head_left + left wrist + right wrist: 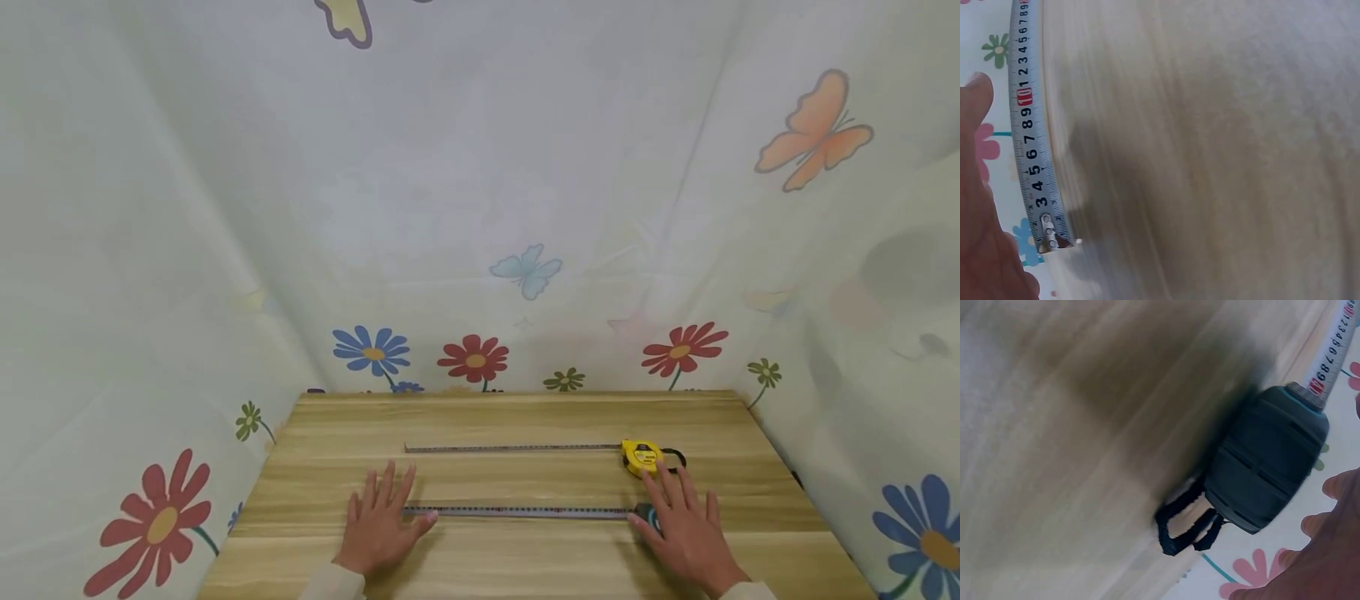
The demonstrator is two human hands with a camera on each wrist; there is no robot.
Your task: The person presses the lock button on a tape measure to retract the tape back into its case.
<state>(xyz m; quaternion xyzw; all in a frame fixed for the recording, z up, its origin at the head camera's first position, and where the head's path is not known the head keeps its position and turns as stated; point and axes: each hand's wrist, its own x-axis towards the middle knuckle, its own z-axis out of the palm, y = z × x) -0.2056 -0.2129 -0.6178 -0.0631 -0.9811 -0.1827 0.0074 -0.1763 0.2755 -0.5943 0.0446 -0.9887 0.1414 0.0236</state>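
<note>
While left hand (381,523) and right hand (688,532) lie spread, gripping nothing, dark tape (1272,447) — likely light, rigid — suits grasping by case (1254,478).

The dark case (1266,459) looks plastic, the tabletop (525,481) wooden.

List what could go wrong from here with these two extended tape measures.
1. Snap-back: the long, pale printed blade of the dark, rounded tape measure is out and no lock shows; if unlocked, it might retract past the bare left hand, whose thumb is beside it.
2. Bump: in the head view, fingertips of the bare right hand appear close to the yellow tape measure with black strap; a small move could shift it.
</note>
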